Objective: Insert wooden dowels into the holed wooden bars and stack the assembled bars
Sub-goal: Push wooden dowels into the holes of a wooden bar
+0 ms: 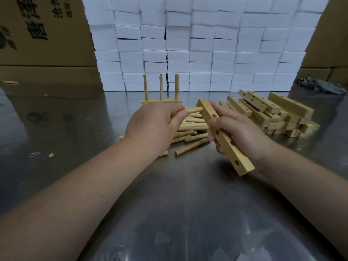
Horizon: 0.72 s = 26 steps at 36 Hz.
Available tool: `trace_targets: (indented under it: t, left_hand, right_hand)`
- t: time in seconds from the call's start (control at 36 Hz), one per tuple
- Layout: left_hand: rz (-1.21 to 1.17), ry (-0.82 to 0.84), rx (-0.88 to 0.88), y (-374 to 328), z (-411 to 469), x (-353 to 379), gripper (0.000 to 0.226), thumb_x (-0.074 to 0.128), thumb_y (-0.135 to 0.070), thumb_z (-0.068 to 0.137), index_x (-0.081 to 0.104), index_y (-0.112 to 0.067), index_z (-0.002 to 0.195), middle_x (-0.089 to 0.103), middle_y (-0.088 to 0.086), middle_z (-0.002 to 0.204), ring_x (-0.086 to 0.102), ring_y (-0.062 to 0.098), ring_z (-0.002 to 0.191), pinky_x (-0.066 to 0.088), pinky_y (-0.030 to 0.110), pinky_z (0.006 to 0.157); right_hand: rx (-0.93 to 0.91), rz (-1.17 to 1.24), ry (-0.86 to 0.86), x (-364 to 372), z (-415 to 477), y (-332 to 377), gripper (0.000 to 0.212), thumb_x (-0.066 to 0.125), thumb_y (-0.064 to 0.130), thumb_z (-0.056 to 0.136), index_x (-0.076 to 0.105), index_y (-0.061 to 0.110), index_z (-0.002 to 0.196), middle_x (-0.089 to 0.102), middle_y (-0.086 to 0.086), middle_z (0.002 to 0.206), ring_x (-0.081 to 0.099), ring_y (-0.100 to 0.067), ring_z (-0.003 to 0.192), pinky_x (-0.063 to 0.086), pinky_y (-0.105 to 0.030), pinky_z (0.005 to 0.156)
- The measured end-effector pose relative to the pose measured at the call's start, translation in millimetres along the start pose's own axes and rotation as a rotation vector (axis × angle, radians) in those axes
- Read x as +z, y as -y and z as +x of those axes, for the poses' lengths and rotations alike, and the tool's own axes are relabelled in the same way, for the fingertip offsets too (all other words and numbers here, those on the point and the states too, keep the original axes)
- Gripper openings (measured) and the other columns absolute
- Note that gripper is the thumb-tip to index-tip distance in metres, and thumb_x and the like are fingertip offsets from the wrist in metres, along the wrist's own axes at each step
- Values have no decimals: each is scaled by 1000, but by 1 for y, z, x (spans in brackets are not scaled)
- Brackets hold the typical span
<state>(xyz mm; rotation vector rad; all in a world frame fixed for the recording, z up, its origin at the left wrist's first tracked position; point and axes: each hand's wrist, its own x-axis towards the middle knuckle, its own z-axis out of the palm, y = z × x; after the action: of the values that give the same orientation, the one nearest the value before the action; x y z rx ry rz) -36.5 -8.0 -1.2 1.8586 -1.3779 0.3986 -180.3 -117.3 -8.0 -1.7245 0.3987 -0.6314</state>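
White blocks (188,44) back the steel table (188,213); left fingers (180,114) pinch dowel (194,110), right fingers (216,122) grip bar (225,137).

Held bar (225,137): pale yellow-tan wood w/ row of dark round holes. Held dowel (194,110) & dowel pile (190,129): same tan, plain. Bar pile (273,113): light tan, dark holes. Blocks (207,44) at back: white, brick-like pattern. Boxes (37,34): brown cardboard, black print. Table (169,204): grey, shiny, smudged.
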Motion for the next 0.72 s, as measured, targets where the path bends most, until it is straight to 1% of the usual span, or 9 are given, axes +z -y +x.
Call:
trace_targets:
  t: [0.11, 0.19, 0.28, 0.31, 0.39, 0.42, 0.5, 0.58, 0.72]
  left_hand:
    - [-11, 165, -136, 2, 3, -4, 33, 44, -40, 93, 64, -16, 84, 65, 10, 86, 52, 17, 73, 44, 31, 68]
    - [-102, 281, -242, 3, 6, -6, 33, 45, -42, 93, 66, -20, 81, 59, 2, 79, 48, 14, 69, 35, 21, 59]
    - [-140, 312, -284, 3, 8, -9, 29, 45, -43, 93, 64, -29, 75, 57, -9, 75, 47, 0, 67, 34, 16, 57]
    - [-150, 310, -279, 3, 8, -10, 30, 45, -43, 93, 64, -28, 76, 58, -8, 76, 48, 1, 67, 35, 17, 58]
    - [-89, 258, -211, 2, 6, -8, 31, 46, -42, 92, 68, -20, 89, 64, 2, 89, 56, 18, 81, 44, 28, 68]
    - [-51, 229, -188, 2, 6, -6, 28, 48, -43, 91, 67, -22, 94, 64, 0, 93, 55, 17, 83, 44, 32, 70]
    - [90, 147, -92, 3, 5, -4, 32, 57, -43, 85, 57, -35, 116, 50, -13, 97, 45, 7, 86, 33, 26, 70]
    - [203, 107, 17, 4, 6, -3, 27, 58, -39, 86, 58, -33, 113, 55, -11, 102, 51, 14, 95, 34, 27, 72]
    - [207, 144, 50, 1, 5, -4, 22, 48, -37, 92, 66, -27, 101, 65, -3, 91, 54, 18, 84, 41, 31, 67]
  right_hand:
    - [-12, -152, -18, 1, 0, 1, 40, 51, 17, 91, 50, 47, 117, 61, 7, 56, 55, -1, 48, 41, -18, 53]
    - [-14, -160, -16, 3, -2, 2, 37, 51, 12, 90, 54, 45, 108, 61, 9, 53, 54, 1, 47, 41, -10, 50]
    - [-2, -148, -17, 5, -3, 4, 36, 51, 13, 90, 54, 47, 101, 61, 8, 53, 54, 1, 46, 39, -8, 47]
    - [5, -142, -22, 5, -3, 5, 36, 51, 14, 91, 53, 48, 100, 61, 7, 53, 54, 1, 46, 39, -8, 46]
    - [35, -108, -37, 5, -2, 6, 32, 51, 16, 91, 55, 46, 101, 62, 4, 54, 54, 0, 46, 42, -13, 48]
    - [47, -106, -41, 6, -2, 5, 31, 50, 16, 91, 55, 43, 107, 62, 3, 54, 55, 0, 46, 44, -17, 52]
    - [93, -94, -47, 12, 1, 3, 36, 48, 18, 92, 48, 37, 124, 64, 2, 57, 56, 0, 48, 44, -26, 57]
    - [135, -63, -51, 12, 4, 1, 39, 48, 20, 93, 47, 31, 130, 64, 0, 59, 56, -1, 47, 38, -27, 58]
    - [132, -76, -14, 6, 1, 0, 39, 48, 21, 92, 49, 32, 129, 63, 0, 60, 56, -1, 48, 39, -27, 58]
